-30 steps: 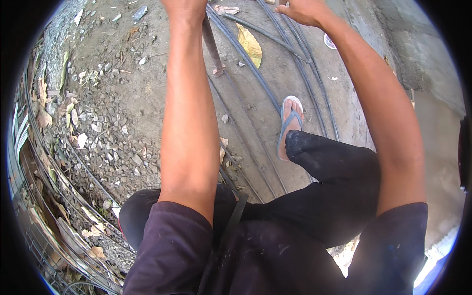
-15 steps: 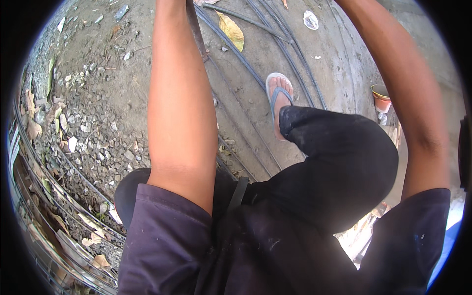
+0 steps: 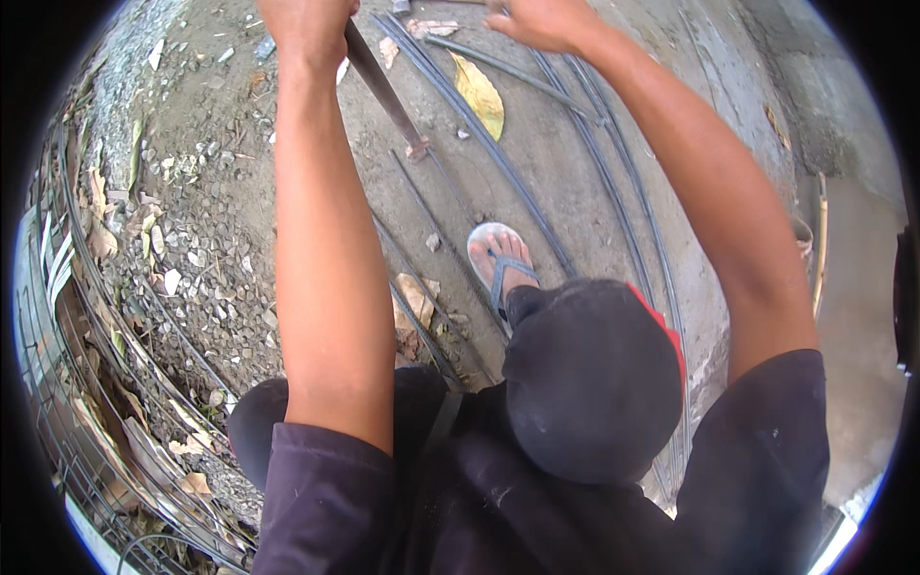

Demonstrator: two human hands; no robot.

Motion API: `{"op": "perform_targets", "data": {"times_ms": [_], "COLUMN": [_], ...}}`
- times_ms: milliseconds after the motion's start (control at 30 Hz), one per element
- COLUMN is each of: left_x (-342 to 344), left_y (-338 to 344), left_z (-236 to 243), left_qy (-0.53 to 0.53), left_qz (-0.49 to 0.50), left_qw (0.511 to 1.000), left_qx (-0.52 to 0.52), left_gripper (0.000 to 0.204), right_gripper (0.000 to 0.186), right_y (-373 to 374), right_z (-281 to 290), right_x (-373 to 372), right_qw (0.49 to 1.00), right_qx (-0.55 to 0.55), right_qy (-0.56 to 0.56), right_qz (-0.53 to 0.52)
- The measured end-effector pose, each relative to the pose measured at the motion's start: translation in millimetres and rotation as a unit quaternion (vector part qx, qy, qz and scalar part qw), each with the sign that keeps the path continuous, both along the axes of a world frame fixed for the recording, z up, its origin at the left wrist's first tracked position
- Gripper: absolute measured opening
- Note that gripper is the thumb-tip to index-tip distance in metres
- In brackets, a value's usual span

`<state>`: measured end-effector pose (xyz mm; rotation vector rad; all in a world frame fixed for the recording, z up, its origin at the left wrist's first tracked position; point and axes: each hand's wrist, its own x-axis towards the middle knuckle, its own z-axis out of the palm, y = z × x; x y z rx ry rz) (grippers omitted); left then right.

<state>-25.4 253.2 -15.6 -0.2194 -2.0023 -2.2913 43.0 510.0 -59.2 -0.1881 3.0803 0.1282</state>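
Note:
At the top edge, my left hand [image 3: 309, 27] is closed around a dark metal bar [image 3: 381, 84]. The bar slants down to the right, and its rusty lower end lies by a thin steel rod [image 3: 450, 180] on the ground. To the right, my right hand [image 3: 544, 21] is closed, its fingers partly cut off by the frame's top edge. A thin brown piece runs along that edge toward its fingers; I cannot make out what they hold. Several dark steel reinforcing rods [image 3: 522, 182] lie between my arms, and a short rod [image 3: 513, 72] crosses some of them.
My sandalled foot [image 3: 500, 257] stands among the rods. A yellow leaf [image 3: 478, 96] lies ahead of it. Gravel [image 3: 206, 259] and dry leaves spread on the left, beside coiled wire and mesh [image 3: 57, 422]. A concrete edge [image 3: 757, 115] and a light stick [image 3: 820, 244] are at the right.
Both hands have come into view at the top, and my right forearm has swung inward to the left. More of the dark bar shows. My view has shifted, and my bent knee appears nearer the middle.

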Motion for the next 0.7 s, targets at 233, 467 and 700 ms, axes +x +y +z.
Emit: {"op": "perform_targets", "data": {"times_ms": [233, 467, 700], "left_x": [3.1, 6.4, -5.0], "left_y": [25.2, 43.3, 61.2], "left_z": [7.0, 7.6, -13.4], "left_qy": [-0.023, 0.018, 0.168], "left_qz": [0.036, 0.067, 0.222], "left_qw": [0.999, 0.997, 0.958], "left_qx": [0.014, 0.011, -0.064], "left_gripper": [0.033, 0.035, 0.034], "right_gripper": [0.046, 0.051, 0.037], "right_y": [55.2, 18.5, 19.6], "right_z": [-110.0, -179.9, -130.5], "right_x": [7.3, -31.8, -45.8], "right_qw": [0.960, 0.963, 0.955], "right_qx": [-0.104, -0.140, -0.209], "right_qy": [-0.018, -0.035, 0.081], "right_qz": [-0.261, -0.226, -0.194]}}
